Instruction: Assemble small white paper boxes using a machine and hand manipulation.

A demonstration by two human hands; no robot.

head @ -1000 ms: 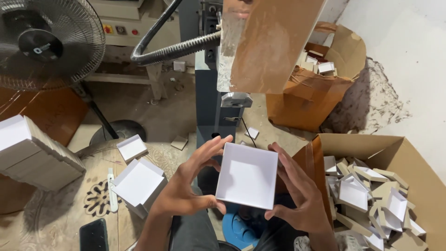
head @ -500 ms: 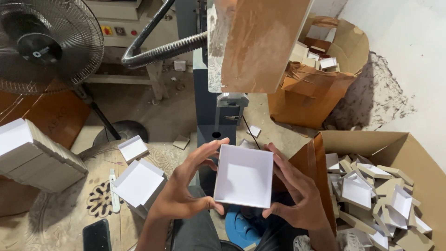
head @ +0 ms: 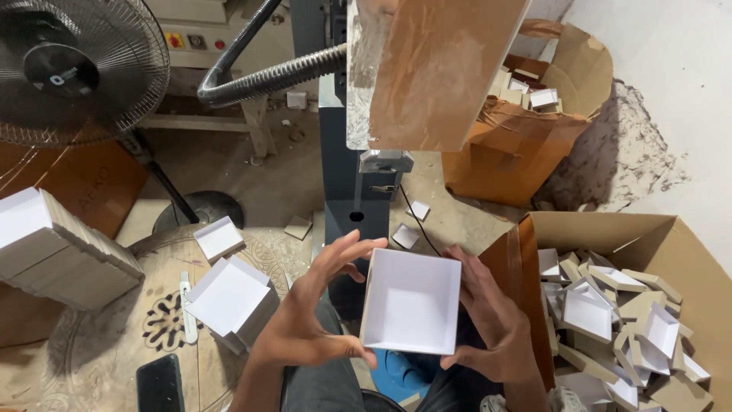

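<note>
Between the two hands, low in the middle of the view, sits a white square box tray, its open side turned up toward the camera. On its left edge the left hand has its grip: thumb curled under the lower left corner, fingers spread and arched over the upper left corner, only partly closed. Opposite it, the right hand presses flat along the right wall, fingers reaching up past the top corner and thumb tucked at the lower right corner. So both hands have hold of the tray, each grip loose rather than clenched.

Just right of the right hand stands a big open cardboard carton heaped with similar white and brown trays. Left of the left hand, on a round patterned desk, lie a small stack of white trays, a single small tray beyond it, and a dark phone nearer the body. Farther left rests a long row of nested trays. Above the grip rises a dark machine column with a grey ribbed hose, and a fan stands at upper left.
</note>
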